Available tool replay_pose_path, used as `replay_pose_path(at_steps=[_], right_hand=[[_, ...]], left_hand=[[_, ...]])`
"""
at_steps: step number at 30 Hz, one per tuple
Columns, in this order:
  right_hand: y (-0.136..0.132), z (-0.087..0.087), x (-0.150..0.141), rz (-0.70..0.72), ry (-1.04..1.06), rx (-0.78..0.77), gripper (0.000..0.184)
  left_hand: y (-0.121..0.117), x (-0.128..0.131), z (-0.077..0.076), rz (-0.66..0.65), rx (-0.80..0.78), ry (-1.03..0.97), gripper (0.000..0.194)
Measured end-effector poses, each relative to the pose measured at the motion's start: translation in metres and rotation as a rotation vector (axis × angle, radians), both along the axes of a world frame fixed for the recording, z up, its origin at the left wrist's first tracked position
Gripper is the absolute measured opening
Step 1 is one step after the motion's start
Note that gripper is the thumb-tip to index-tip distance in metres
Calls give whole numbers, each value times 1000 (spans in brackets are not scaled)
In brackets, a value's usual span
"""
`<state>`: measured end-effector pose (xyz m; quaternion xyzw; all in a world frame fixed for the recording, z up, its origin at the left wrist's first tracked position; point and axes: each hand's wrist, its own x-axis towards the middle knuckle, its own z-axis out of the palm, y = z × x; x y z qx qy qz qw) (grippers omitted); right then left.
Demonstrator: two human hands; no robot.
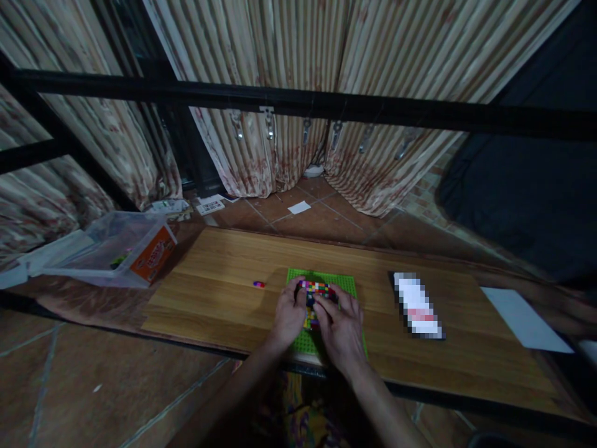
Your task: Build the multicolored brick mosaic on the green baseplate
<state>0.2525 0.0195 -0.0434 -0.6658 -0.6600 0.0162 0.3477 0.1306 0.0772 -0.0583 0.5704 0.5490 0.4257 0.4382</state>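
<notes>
A multicoloured build of small toy bricks (316,287) sits on a green studded baseplate (347,281) at the front of the wooden board. My left hand (290,314) grips the build's left side, its thumb pressed against the bricks. From the right, my right hand (342,323) curls round the build, with thumb and fingers closed on it. Between the hands, more yellow and red bricks show lower on the plate. My fingers hide part of the build. Left of the plate lies a small red and purple brick piece (259,284), apart from both hands.
A phone (417,305) with a blurred screen lies right of the baseplate on the wooden board (219,267). Farther right is a white sheet (527,317). At the left stands a clear plastic bin (107,249) with an orange label. A dark metal bar (298,99) crosses before the curtains.
</notes>
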Motion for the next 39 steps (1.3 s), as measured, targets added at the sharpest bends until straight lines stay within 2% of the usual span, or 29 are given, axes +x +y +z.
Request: replay_pose_path(at_steps=[3, 6, 9, 15, 19, 23, 27, 31, 35, 39], right_hand=[[17, -2, 14, -63, 299, 10, 38], [35, -9, 23, -121, 562, -142, 47], [44, -16, 23, -110, 629, -202, 46], [43, -24, 17, -124, 637, -179, 42], [44, -27, 16, -129, 601, -180, 40], [43, -21, 17, -121, 524, -194, 40], [42, -7, 14, -132, 409, -209, 39], [44, 14, -2, -187, 239, -203, 38], [46, 26, -25, -98, -94, -304, 44], [46, 23, -34, 14, -169, -452, 53]], left_hand=[[4, 0, 5, 6, -9, -43, 28], [11, 1, 8, -6, -2, -64, 26], [18, 4, 7, -38, 16, -56, 23], [17, 9, -2, -53, 29, -11, 20], [15, 10, -2, -57, 51, 15, 19], [16, 9, 1, -57, 67, 30, 20], [20, 7, 8, -67, 65, 52, 20], [24, 8, 18, -64, 65, 74, 27], [21, 11, 27, -86, 81, 74, 34], [14, 11, 25, -115, 85, 40, 43]])
